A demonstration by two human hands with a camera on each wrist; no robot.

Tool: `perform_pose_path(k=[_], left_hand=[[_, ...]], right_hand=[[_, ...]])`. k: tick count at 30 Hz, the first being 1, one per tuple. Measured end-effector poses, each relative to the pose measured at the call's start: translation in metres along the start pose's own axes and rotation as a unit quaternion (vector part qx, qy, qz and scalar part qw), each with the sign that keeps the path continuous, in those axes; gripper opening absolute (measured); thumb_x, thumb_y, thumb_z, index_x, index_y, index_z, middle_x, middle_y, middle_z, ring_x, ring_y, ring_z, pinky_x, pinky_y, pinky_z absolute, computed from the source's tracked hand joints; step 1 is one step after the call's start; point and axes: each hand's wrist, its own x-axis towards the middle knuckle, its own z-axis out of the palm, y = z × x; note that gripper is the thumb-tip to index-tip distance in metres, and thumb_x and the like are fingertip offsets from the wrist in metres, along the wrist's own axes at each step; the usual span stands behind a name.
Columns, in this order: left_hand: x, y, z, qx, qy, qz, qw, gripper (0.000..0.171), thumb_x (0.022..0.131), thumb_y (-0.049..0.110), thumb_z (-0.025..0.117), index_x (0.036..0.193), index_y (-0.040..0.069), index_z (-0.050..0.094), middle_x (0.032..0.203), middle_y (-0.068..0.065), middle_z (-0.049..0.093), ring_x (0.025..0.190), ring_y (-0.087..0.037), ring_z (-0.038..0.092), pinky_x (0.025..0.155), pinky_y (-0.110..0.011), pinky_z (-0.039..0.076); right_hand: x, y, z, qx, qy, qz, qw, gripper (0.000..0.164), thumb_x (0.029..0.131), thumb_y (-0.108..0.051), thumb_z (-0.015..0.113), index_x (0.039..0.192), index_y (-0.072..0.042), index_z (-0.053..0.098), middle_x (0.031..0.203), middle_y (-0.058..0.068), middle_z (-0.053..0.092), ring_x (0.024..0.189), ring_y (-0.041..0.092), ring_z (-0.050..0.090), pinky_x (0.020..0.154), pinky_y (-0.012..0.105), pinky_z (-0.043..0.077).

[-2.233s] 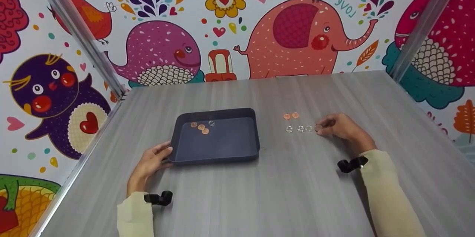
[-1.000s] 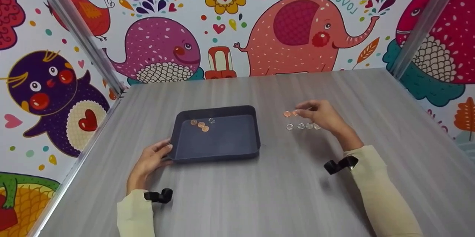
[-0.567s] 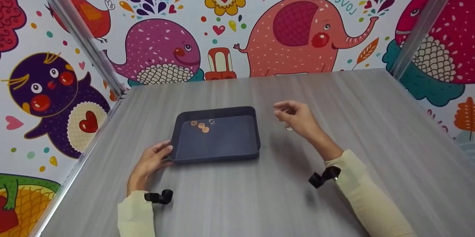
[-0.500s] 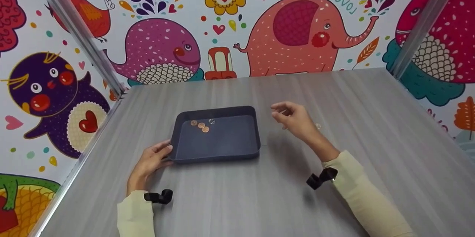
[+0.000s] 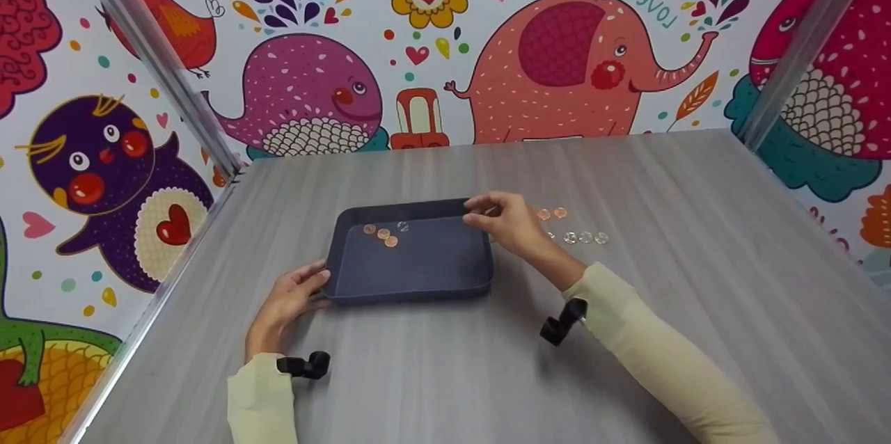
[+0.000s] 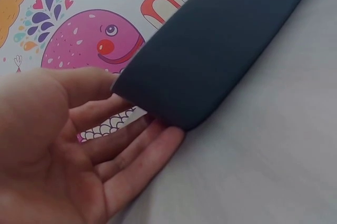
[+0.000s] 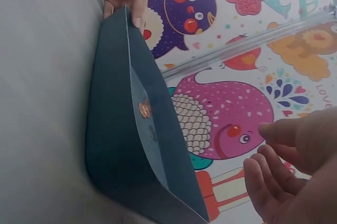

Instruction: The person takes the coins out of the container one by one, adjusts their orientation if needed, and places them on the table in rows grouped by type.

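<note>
A dark blue-grey rectangular tray (image 5: 411, 270) stands on the table. My left hand (image 5: 289, 301) holds its near-left corner; in the left wrist view, the thumb lies at the rim and fingertips touch the underside. Inside are three copper coins (image 5: 383, 234) and one silver coin (image 5: 402, 226). My right hand (image 5: 511, 221) is over the tray's right edge, its fingers loosely bent. No coin shows between thumb and fingers in the right wrist view. Right of the tray lie two copper coins (image 5: 560, 212) and, nearer, a row of several silver coins (image 5: 585, 238), the leftmost partly hidden.
The wood-grain table (image 5: 411, 374) reaches back to a wall (image 5: 431, 68) printed with cartoon animals. Metal posts (image 5: 156, 61) rise at the table's back corners. A small black camera (image 5: 564, 322) sits on the right wrist, another black camera (image 5: 304, 365) on the left.
My right hand has let go of the silver coin at the row's right end and moved left, over the other coins, to the tray's right edge. The left hand stays on the tray.
</note>
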Motion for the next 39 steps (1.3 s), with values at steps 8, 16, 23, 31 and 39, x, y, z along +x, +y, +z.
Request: perform_pose_path(k=[8, 16, 23, 31, 39], left_hand=[[0.002, 0.000, 0.001, 0.008, 0.001, -0.005, 0.9999, 0.054, 0.106, 0.014, 0.048, 0.154, -0.005, 0.031, 0.156, -0.033, 0.032, 0.138, -0.044, 0.046, 0.095, -0.037, 0.058], [0.001, -0.001, 0.001, -0.001, 0.002, -0.004, 1.0000, 0.054, 0.106, 0.014, 0.048, 0.154, -0.005, 0.032, 0.155, -0.034, 0.035, 0.137, -0.044, 0.047, 0.095, -0.038, 0.058], [0.002, -0.001, 0.000, -0.004, 0.003, -0.005, 1.0000, 0.055, 0.105, 0.015, 0.051, 0.153, -0.004, 0.033, 0.155, -0.034, 0.034, 0.126, -0.035, 0.058, 0.092, -0.035, 0.059], [0.002, -0.001, -0.001, -0.004, 0.009, -0.008, 0.9999, 0.054, 0.106, 0.017, 0.051, 0.153, -0.002, 0.035, 0.155, -0.030, 0.037, 0.131, -0.031, 0.053, 0.091, -0.029, 0.059], [0.003, -0.001, 0.000, -0.009, 0.004, -0.016, 0.9998, 0.055, 0.106, 0.017, 0.050, 0.155, -0.001, 0.033, 0.158, -0.029, 0.033, 0.141, -0.039, 0.043, 0.094, -0.030, 0.058]], right_hand=[[0.015, -0.013, 0.040, 0.019, -0.046, 0.026, 0.998, 0.020, 0.089, -0.013, 0.077, 0.108, -0.009, 0.075, 0.089, 0.003, 0.068, 0.069, 0.010, 0.056, 0.052, 0.021, 0.047], [0.023, -0.015, 0.070, 0.025, -0.066, 0.081, 0.994, 0.023, 0.087, -0.019, 0.080, 0.109, -0.012, 0.076, 0.097, 0.003, 0.072, 0.084, 0.020, 0.065, 0.059, 0.026, 0.054], [0.033, -0.014, 0.092, 0.103, -0.084, 0.115, 0.984, 0.026, 0.088, -0.014, 0.078, 0.112, -0.005, 0.074, 0.099, 0.005, 0.072, 0.084, 0.017, 0.063, 0.057, 0.025, 0.054], [0.050, -0.006, 0.125, 0.106, -0.038, 0.153, 0.982, 0.020, 0.085, -0.010, 0.080, 0.103, -0.004, 0.076, 0.078, -0.002, 0.065, 0.065, 0.012, 0.058, 0.047, 0.021, 0.050], [0.064, -0.006, 0.148, 0.060, -0.012, 0.188, 0.980, 0.011, 0.085, -0.017, 0.081, 0.090, -0.010, 0.075, 0.080, 0.003, 0.075, 0.059, 0.010, 0.058, 0.043, 0.021, 0.047]])
